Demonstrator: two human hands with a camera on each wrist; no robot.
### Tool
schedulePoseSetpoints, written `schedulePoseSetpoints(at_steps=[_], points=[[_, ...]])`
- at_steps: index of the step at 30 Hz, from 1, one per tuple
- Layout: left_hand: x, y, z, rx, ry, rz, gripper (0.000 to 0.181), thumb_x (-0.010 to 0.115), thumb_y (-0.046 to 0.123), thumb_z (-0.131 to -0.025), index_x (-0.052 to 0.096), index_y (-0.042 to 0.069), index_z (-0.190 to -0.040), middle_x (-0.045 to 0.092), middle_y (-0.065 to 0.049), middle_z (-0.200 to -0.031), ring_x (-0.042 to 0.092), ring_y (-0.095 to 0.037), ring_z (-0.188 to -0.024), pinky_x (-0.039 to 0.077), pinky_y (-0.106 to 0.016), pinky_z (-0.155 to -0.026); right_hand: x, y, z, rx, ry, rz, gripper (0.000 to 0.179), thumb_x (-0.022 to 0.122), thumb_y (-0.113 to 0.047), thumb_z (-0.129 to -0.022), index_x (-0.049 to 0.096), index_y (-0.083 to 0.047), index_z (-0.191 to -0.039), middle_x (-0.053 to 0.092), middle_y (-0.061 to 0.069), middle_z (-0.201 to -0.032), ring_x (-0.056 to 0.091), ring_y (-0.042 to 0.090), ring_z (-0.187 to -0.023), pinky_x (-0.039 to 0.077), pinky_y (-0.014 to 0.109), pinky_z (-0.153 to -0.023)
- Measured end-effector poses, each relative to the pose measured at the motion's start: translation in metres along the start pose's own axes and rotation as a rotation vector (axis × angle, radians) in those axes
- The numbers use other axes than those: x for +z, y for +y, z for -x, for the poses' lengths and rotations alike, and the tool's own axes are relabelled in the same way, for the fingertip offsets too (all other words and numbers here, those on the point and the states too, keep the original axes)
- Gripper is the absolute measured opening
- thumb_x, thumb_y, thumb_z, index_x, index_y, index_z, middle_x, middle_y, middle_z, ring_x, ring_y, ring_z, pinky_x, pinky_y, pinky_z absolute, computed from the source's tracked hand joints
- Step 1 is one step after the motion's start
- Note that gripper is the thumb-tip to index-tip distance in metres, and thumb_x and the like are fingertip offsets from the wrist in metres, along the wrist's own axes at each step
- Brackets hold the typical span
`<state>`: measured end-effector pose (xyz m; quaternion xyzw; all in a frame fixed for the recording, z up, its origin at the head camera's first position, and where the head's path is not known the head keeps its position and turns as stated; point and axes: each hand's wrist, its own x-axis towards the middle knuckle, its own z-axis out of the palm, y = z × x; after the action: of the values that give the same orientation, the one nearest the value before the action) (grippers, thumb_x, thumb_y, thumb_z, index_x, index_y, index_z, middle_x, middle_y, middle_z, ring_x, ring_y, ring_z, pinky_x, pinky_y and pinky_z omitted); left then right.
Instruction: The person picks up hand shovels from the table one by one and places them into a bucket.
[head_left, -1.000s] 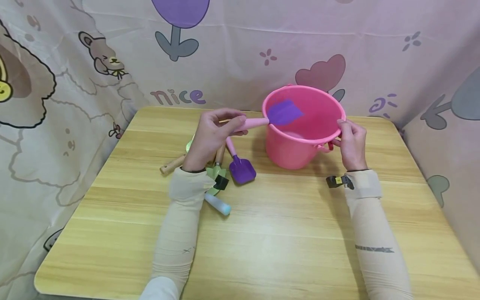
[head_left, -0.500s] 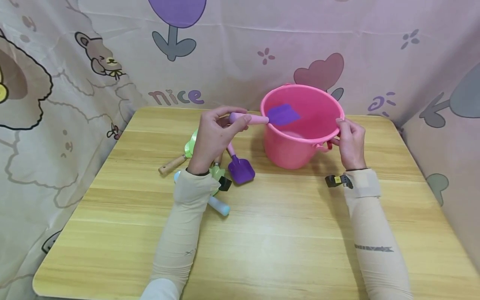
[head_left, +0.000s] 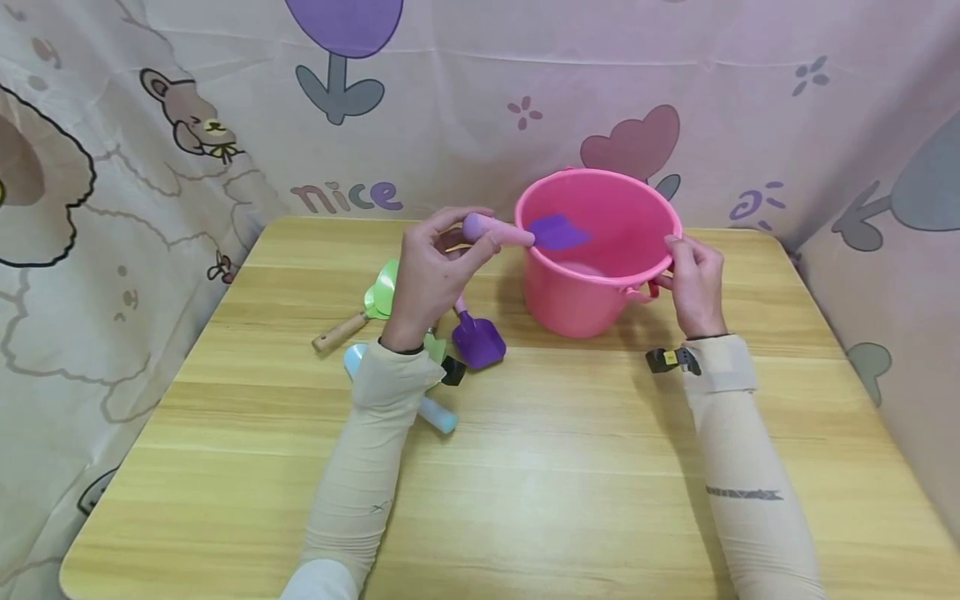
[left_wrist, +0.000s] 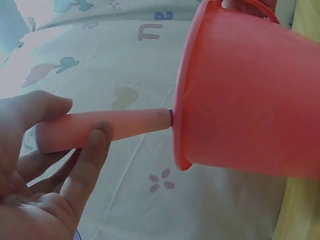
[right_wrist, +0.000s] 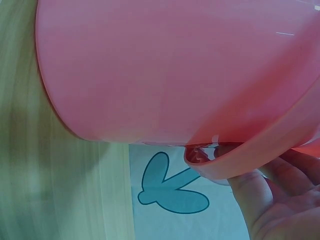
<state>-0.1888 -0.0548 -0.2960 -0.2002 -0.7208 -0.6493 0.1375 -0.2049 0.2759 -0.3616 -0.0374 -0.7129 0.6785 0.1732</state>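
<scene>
In the head view my left hand pinches the pink handle of a toy shovel. Its purple blade reaches over the near-left rim into a pink bucket, handle end tipped up. The left wrist view shows thumb and fingers on the pink shovel handle, its neck right at the rim and the blade hidden behind the bucket wall. My right hand grips the bucket's right rim, thumb on top, fingers below. From the right wrist camera, the fingers curl under the pink rim. The bucket stands upright on the table.
Left of the bucket lies a second purple shovel. Around my left wrist lie a green trowel with a wooden handle, another green tool partly hidden, and a light-blue-handled tool. A patterned curtain hangs behind the table.
My left hand has tilted the shovel more steeply: the handle end has risen and the blade dips lower in the bucket. The right hand stays on the rim. The head view has shifted slightly.
</scene>
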Motion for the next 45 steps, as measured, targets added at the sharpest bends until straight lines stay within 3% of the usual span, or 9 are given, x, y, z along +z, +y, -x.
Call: schedulePoseSetpoints(at_steps=[10, 20, 24, 30, 34, 39, 45], points=[[0.014, -0.002, -0.002, 0.052, 0.053, 0.047, 0.031, 0.083, 0.013, -0.088, 0.075, 0.001, -0.117, 0.075, -0.015, -0.111, 0.076, -0.022, -0.098, 0.065, -0.038, -0.089, -0.001, -0.002, 0.000, 0.007, -0.004, 0.016, 0.046, 0.052, -0.030, -0.106, 0.067, 0.008, -0.128, 0.068, 0.006, -0.102, 0.075, 0.012, -0.095, 0.062, 0.016, -0.076], [0.034, -0.008, -0.002, 0.043, 0.002, 0.029, 0.034, 0.082, 0.013, -0.089, 0.073, 0.001, -0.120, 0.075, -0.015, -0.112, 0.077, -0.024, -0.099, 0.065, -0.033, -0.087, 0.000, 0.000, 0.000, -0.005, -0.009, 0.017, 0.045, 0.052, -0.029, -0.107, 0.067, 0.006, -0.130, 0.067, 0.006, -0.101, 0.075, 0.013, -0.093, 0.062, 0.017, -0.076], [0.039, -0.010, -0.002, 0.021, -0.008, 0.019, 0.036, 0.082, 0.014, -0.090, 0.073, 0.001, -0.122, 0.075, -0.015, -0.112, 0.076, -0.023, -0.098, 0.065, -0.037, -0.087, 0.002, 0.000, -0.001, -0.011, -0.013, 0.000, 0.044, 0.051, -0.026, -0.106, 0.067, 0.009, -0.128, 0.066, 0.007, -0.096, 0.074, 0.013, -0.090, 0.062, 0.017, -0.075], [0.043, -0.013, -0.001, 0.020, -0.031, 0.001, 0.034, 0.082, 0.016, -0.089, 0.073, 0.000, -0.118, 0.076, -0.015, -0.107, 0.076, -0.022, -0.094, 0.065, -0.032, -0.085, 0.004, 0.001, 0.001, -0.028, -0.026, 0.018, 0.044, 0.051, -0.026, -0.106, 0.067, 0.012, -0.125, 0.067, 0.008, -0.094, 0.075, 0.013, -0.088, 0.062, 0.018, -0.075], [0.043, -0.015, 0.000, 0.031, -0.025, -0.086, 0.034, 0.082, 0.020, -0.091, 0.073, 0.001, -0.118, 0.076, -0.012, -0.105, 0.072, -0.019, -0.092, 0.063, -0.028, -0.082, 0.006, 0.000, 0.002, -0.034, -0.032, 0.046, 0.045, 0.050, -0.028, -0.107, 0.067, 0.010, -0.125, 0.067, 0.007, -0.098, 0.075, 0.013, -0.089, 0.062, 0.017, -0.075], [0.041, -0.017, 0.000, 0.011, 0.010, -0.233, 0.036, 0.081, 0.028, -0.091, 0.075, 0.007, -0.119, 0.074, -0.007, -0.102, 0.061, -0.017, -0.091, 0.051, -0.025, -0.070, 0.007, 0.000, 0.003, -0.033, -0.042, 0.084, 0.046, 0.049, -0.030, -0.107, 0.068, 0.007, -0.128, 0.068, 0.006, -0.101, 0.075, 0.013, -0.091, 0.062, 0.016, -0.075], [0.042, -0.022, -0.001, -0.015, 0.015, -0.256, 0.036, 0.081, 0.030, -0.091, 0.076, 0.008, -0.119, 0.074, -0.005, -0.102, 0.059, -0.017, -0.090, 0.049, -0.027, -0.074, 0.008, 0.000, 0.004, -0.035, -0.050, 0.106, 0.047, 0.048, -0.032, -0.107, 0.067, 0.004, -0.130, 0.069, 0.005, -0.101, 0.075, 0.013, -0.091, 0.061, 0.015, -0.075]])
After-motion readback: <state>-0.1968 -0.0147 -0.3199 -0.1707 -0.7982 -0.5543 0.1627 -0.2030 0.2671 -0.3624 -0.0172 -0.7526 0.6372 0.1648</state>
